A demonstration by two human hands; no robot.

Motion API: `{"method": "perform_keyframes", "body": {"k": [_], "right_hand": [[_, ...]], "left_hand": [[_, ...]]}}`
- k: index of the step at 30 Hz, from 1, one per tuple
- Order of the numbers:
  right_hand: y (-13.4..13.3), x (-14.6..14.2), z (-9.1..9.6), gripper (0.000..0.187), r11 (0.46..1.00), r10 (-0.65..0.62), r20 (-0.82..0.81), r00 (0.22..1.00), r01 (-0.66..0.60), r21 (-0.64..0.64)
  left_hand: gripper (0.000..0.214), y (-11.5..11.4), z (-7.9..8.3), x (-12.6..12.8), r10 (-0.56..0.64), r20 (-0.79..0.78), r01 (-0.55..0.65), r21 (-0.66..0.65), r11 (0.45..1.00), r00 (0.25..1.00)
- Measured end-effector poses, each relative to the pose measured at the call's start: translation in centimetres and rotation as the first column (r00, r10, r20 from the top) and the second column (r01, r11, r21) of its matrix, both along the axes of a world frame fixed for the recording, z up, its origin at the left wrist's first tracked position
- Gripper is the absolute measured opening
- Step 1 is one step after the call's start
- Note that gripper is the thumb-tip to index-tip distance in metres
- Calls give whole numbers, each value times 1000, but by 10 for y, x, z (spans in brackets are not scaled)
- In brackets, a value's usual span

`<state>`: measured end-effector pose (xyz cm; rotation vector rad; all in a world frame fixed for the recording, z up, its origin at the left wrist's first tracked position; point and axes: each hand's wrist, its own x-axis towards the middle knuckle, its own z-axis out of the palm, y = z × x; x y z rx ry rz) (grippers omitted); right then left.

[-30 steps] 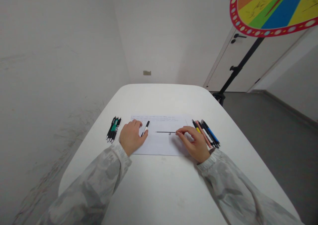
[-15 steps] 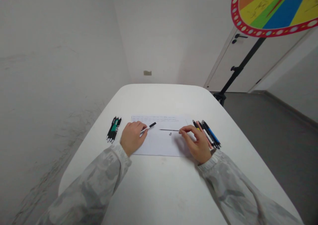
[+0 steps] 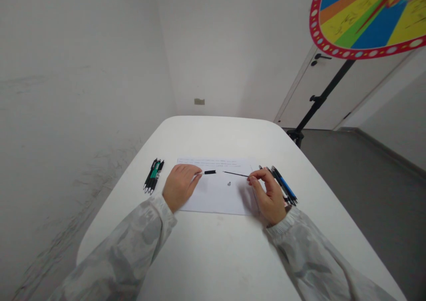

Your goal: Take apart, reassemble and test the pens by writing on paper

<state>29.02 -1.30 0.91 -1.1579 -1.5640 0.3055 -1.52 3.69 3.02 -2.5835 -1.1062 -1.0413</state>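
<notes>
My left hand (image 3: pixel 179 185) pinches a white pen barrel with a black end (image 3: pixel 209 172), held level and pointing right above a sheet of paper (image 3: pixel 219 194). My right hand (image 3: pixel 268 192) pinches a thin black refill (image 3: pixel 235 174) by its right end. The refill's left tip sits right at the barrel's black end. A tiny grey part (image 3: pixel 229 184) lies on the paper below them.
A white table (image 3: pixel 213 248) carries the paper. Several pens with black and green bodies (image 3: pixel 153 180) lie left of my left hand. Several more pens, one blue (image 3: pixel 282 185), lie beside my right hand. A colourful prize wheel on a black stand (image 3: pixel 319 97) rises at the far right.
My left hand has turned the barrel from upright to level, pointing right. My right hand has shifted right with the refill, whose tip now meets the barrel's end.
</notes>
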Motion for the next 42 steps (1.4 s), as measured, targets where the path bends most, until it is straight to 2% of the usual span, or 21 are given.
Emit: {"method": "perform_keyframes", "body": {"k": [4,11,16,26,29,35,42], "right_hand": [[-1,-2,4,10,1000,11,-65,998,-12,-22],[0,-1,2,12,1000,0,-34,999,-1,-24],[-1,-2,4,11,1000,11,-20,1000,-11,-23],[-1,-2,8,10,999,-12,131,991,7,38],[-3,-5,11,10,997,19,194,981,-33,71],[-6,-13,14,10,981,140,314,939,-176,87],[-6,-12,14,10,990,104,332,938,-129,53]], "left_hand": [[21,0,0,0,11,-3,-11,13,1000,1000],[17,0,2,1,-6,-6,6,75,997,1000],[19,0,3,1,8,-16,-7,66,998,1000],[21,2,7,-1,11,-104,-7,43,999,994],[21,1,7,2,-21,-144,29,48,998,989],[20,-9,4,14,-165,-168,175,46,984,972],[24,-12,2,15,-205,-136,211,26,977,969]]}}
